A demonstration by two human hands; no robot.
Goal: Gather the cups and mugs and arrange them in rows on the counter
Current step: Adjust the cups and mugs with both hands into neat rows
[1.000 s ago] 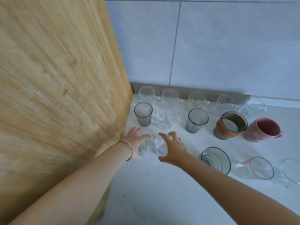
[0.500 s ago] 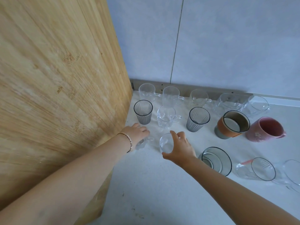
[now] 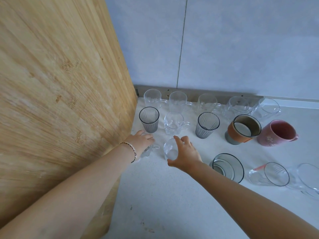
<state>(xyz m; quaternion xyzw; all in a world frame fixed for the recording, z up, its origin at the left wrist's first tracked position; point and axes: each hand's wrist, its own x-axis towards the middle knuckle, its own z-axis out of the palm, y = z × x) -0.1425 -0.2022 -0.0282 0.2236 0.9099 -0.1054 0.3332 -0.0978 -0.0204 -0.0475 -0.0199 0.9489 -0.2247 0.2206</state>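
The left hand point(image 3: 141, 141) is gripping a small mug point(image 3: 146, 152) and the right hand point(image 3: 186, 156) is holding a glass point(image 3: 170, 150) (both should settle upright, evenly spaced, opening the near row).

Soft, even daylight, bright and slightly bluish, covers the white table point(image 3: 172, 204) and tiled wall point(image 3: 241, 49); the bamboo board point(image 3: 60, 83) left of the fingers point(image 3: 178, 139) glows warm. Shadows are faint smudges under the ribbed grey glasses point(image 3: 149, 119); glare is limited to thin glints on rims. The clear tumbler point(image 3: 170, 150) and small glass mug point(image 3: 151, 150) held in the fingers nearly melt into the table. Wide-angle stretch tilts the glass cups point(image 3: 276, 174) far right of the fingers outward and bows the wall's tile joint.
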